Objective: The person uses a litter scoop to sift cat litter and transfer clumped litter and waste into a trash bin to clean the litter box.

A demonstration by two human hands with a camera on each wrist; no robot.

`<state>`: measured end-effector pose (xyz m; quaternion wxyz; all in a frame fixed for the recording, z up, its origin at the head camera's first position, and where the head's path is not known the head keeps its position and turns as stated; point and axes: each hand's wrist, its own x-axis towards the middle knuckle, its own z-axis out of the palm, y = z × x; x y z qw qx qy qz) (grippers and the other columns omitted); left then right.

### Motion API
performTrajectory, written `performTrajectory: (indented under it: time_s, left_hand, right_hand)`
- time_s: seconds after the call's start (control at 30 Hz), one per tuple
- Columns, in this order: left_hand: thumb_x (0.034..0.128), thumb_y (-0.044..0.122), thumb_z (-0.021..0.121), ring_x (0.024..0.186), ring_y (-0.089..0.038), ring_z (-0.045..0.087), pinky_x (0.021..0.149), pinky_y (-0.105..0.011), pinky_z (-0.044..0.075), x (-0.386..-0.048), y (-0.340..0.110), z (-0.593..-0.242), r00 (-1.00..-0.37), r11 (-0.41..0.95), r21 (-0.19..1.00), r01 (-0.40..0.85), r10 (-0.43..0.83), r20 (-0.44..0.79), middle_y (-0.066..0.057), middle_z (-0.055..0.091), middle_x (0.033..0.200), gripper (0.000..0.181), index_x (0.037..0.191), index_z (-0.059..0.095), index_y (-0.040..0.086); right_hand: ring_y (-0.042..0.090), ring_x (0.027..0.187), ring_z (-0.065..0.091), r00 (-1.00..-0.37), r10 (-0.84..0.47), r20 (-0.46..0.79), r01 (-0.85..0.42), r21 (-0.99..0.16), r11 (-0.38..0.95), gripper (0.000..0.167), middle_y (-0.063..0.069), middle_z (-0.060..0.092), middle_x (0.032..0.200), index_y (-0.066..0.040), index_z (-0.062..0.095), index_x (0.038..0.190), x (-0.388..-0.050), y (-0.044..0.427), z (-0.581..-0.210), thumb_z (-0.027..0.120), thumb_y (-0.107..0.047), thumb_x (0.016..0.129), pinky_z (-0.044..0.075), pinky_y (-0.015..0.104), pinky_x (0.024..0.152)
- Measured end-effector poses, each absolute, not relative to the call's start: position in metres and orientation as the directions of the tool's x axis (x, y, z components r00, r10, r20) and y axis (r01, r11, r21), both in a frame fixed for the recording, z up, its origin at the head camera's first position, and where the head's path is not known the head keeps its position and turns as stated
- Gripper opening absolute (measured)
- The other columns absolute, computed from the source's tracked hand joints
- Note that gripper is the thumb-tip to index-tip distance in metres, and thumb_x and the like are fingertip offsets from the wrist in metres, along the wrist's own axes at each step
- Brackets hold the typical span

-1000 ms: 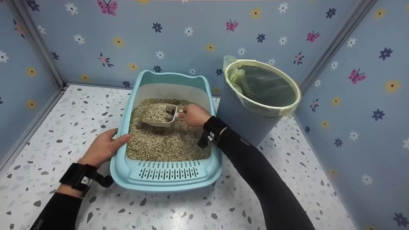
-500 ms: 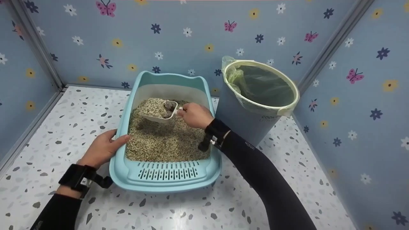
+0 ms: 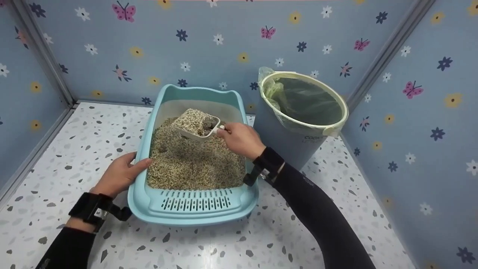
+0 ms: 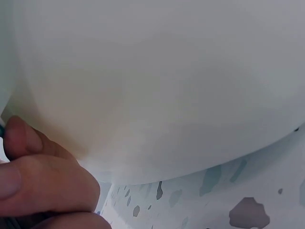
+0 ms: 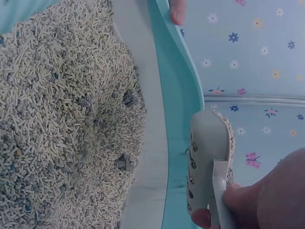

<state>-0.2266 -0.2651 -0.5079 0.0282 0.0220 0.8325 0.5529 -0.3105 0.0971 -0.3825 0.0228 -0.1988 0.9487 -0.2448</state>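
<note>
In the head view, my right hand (image 3: 244, 141) grips the short handle of a white litter scoop (image 3: 191, 135). Heaped in the scoop are pale pellets (image 3: 189, 118), with grey-brown clumps (image 3: 209, 126) at the handle end. It is held above the litter (image 3: 179, 173) in a blue litter box (image 3: 194, 216). The right wrist view shows the scoop (image 5: 206, 136) from its side, slots along its lower edge. My left hand (image 3: 120, 173) holds the box's left rim, thumb on top. In the left wrist view its curled fingers (image 4: 47, 183) are at the box's outer wall (image 4: 167, 95).
A grey-blue bin (image 3: 278, 140) with a cream rim and a translucent green bag (image 3: 306, 97) stands to the right of the box, against the patterned back wall (image 3: 209, 48). Speckled flooring (image 3: 71, 160) surrounds the box. Patterned panels (image 3: 429, 123) close in both sides.
My right hand has lifted the loaded scoop up from the litter and moved it to the right, turning it slightly. My left hand stays on the rim.
</note>
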Motion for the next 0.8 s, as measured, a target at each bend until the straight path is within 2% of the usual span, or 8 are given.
performTrajectory:
  time_s: [0.2,0.47,0.63,0.8]
  left_hand:
    - [0.1139,0.04,0.066,0.082,-0.018,0.075,0.073,-0.031,0.065,-0.227,-0.265,-0.507,-0.997,0.377,0.926,0.009,0.07,-0.019,-0.024,0.072,0.114,0.072,0.156,0.048,-0.015]
    - [0.1149,0.037,0.064,0.087,-0.021,0.078,0.077,-0.028,0.065,-0.227,-0.265,-0.51,-0.997,0.376,0.927,0.015,0.075,-0.014,-0.026,0.075,0.117,0.069,0.156,0.048,-0.016]
    - [0.1145,0.04,0.065,0.085,-0.02,0.078,0.075,-0.03,0.065,-0.227,-0.265,-0.508,-0.996,0.37,0.929,0.008,0.082,-0.025,-0.024,0.075,0.115,0.071,0.156,0.047,-0.015]
    - [0.1138,0.042,0.066,0.083,-0.02,0.077,0.074,-0.031,0.066,-0.223,-0.268,-0.506,-0.998,0.374,0.927,0.002,0.063,-0.024,-0.023,0.074,0.113,0.072,0.155,0.049,-0.014]
  right_hand:
    - [0.017,0.062,0.043,-0.909,-0.409,0.085,-0.4,-0.462,0.792,0.044,-0.005,0.043,0.07,-0.022,0.05,0.081,-0.291,0.118,-0.386,0.057,-0.046,0.117,0.038,0.036,0.064]
    - [0.017,0.063,0.048,-0.9,-0.427,0.089,-0.413,-0.485,0.77,0.041,-0.005,0.044,0.071,-0.022,0.055,0.081,-0.275,0.141,-0.39,0.059,-0.044,0.116,0.043,0.037,0.063]
    - [0.016,0.061,0.047,-0.914,-0.398,0.083,-0.384,-0.491,0.782,0.043,-0.005,0.044,0.069,-0.022,0.054,0.079,-0.276,0.138,-0.39,0.061,-0.043,0.116,0.043,0.036,0.061]
    - [0.015,0.061,0.043,-0.898,-0.428,0.103,-0.418,-0.502,0.757,0.044,-0.006,0.041,0.069,-0.023,0.05,0.08,-0.282,0.126,-0.387,0.057,-0.046,0.117,0.04,0.035,0.062]
